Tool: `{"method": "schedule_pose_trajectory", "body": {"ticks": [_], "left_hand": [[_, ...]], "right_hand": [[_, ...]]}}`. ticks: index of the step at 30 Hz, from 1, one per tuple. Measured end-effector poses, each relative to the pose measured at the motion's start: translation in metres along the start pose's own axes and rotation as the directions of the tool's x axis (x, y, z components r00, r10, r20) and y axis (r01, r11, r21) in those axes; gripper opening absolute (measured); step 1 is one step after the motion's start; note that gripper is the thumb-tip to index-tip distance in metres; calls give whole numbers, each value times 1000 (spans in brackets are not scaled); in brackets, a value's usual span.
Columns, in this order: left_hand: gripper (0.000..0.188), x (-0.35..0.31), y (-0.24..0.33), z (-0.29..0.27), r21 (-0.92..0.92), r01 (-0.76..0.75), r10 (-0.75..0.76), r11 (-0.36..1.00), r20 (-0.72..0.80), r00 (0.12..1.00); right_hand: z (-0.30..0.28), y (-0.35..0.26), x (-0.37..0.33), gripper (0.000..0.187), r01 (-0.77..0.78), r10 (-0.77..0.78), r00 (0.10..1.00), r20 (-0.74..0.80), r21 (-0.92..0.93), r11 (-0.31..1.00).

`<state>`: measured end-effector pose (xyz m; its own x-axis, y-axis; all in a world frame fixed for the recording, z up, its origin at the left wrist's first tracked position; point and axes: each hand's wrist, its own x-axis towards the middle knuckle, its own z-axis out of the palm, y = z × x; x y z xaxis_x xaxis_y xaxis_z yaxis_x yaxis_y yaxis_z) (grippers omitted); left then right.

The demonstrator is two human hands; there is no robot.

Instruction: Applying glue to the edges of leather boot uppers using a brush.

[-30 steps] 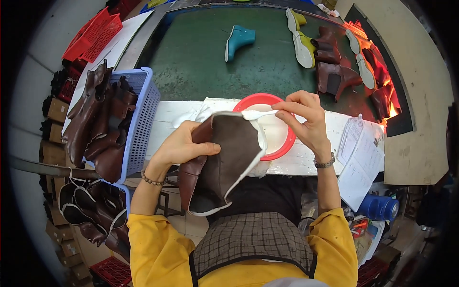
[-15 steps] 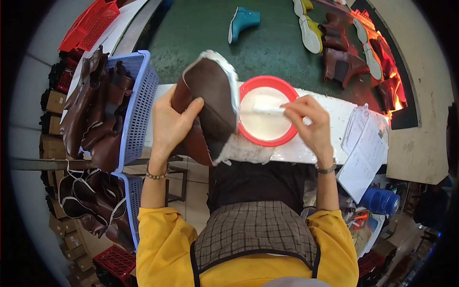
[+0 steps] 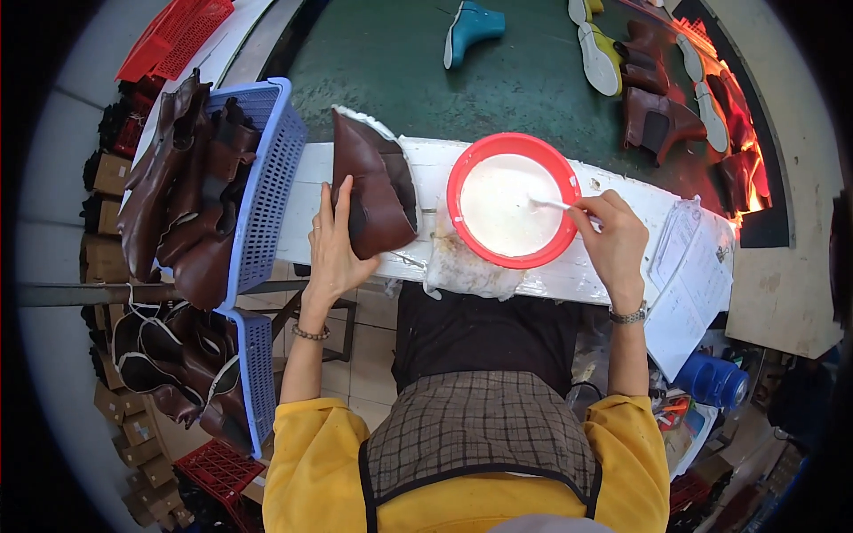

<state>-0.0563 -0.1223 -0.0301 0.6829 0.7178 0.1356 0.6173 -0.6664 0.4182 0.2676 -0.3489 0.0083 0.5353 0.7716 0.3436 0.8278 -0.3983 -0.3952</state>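
A brown leather boot upper [image 3: 378, 191] stands tilted over the white board, its top edge smeared white. My left hand [image 3: 338, 244] holds it low on its left side, with the fingers along the leather and the thumb by the bottom edge. To the right is a red bowl [image 3: 569, 233] of thick white liquid [image 3: 506, 200]. My right hand [image 3: 615, 233] pinches a slim white brush [image 3: 549, 203] over the bowl's right rim; its tip is in the white liquid, so its bristles are hidden.
Blue baskets [image 3: 267, 191] of brown boot uppers [image 3: 191, 240] stand at the left. A smeared whitish cloth [image 3: 471, 266] lies below the bowl. Papers [image 3: 689, 275] hang over the board's right end. On the green table are a teal boot [image 3: 474, 31], yellow boots [image 3: 601, 60] and brown boots [image 3: 657, 120].
The boot upper has been lowered and turned, its dark inner side now mostly hidden. My left hand has shifted down its side. My right hand has moved right, drawing the brush toward the bowl's rim.
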Motion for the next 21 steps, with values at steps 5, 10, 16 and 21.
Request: {"method": "schedule_pose_trajectory", "body": {"ticks": [5, 10, 16, 21], "left_hand": [[95, 2, 1, 0, -374, 34, -94, 927, -145, 985], [80, -10, 40, -20, -142, -187, 138, 972, -296, 945], [68, -13, 66, -18, -180, -427, 342, 886, -370, 864], [63, -11, 69, -19, -165, -521, 449, 837, -337, 828]], "right_hand": [[-5, 11, -4, 12, -150, 146, 988, 46, 102, 983], [-9, -18, 7, 11, -71, 90, 996, -12, 508, 858], [-4, -34, 14, 10, -35, 39, 999, 8, 644, 764], [-7, -24, 35, 11, 79, 14, 989, -149, 599, 797]]}}
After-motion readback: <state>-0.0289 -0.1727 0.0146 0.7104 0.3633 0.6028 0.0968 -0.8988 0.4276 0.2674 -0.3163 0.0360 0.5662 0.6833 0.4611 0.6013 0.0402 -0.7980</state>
